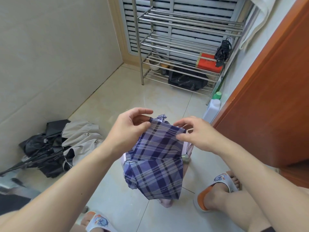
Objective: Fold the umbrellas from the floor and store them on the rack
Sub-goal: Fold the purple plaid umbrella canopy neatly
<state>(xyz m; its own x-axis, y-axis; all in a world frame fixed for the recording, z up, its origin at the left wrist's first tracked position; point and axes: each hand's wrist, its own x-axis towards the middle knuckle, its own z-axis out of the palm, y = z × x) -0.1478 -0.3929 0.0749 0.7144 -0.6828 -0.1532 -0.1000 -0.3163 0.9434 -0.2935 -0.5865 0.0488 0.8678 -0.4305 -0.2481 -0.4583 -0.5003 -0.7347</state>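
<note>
The plaid umbrella [155, 158], purple and white check, hangs collapsed between the person's two forearms, above the tiled floor [117, 101] and nearer the camera than the rack [184, 47]. Its canopy cloth is loose and unrolled; a metal rib tip shows at the left fold of the canopy. A pale pink inner lining shows at the lower edge and along the right side of the cloth.

Left hand [129, 129]: fingers curled, thumb and forefinger pinching the upper left edge of the plaid cloth. Right hand [196, 133]: fingers curled, fingertips pinching the upper right edge of the same cloth. The two hands are near each other, with the top of the canopy between them.

Rack: steel tube shelves, standing against a louvered panel [184, 19], well beyond the plaid umbrella. On a lower shelf of the rack lies a red box [209, 63]; a black folded umbrella [223, 51] hangs at the rack's right post. A dark bag [187, 81] lies on the lowest shelf, and a white pot [155, 63] stands on the floor at the left under the shelves.

Left of the plaid umbrella, against the wall and well away from the rack, lies a heap of unfolded umbrellas [55, 148], black and beige, on the floor.

A white bottle with green cap [214, 104] stands on the floor just in front of the rack's right foot, beside the orange door [267, 106].
</note>
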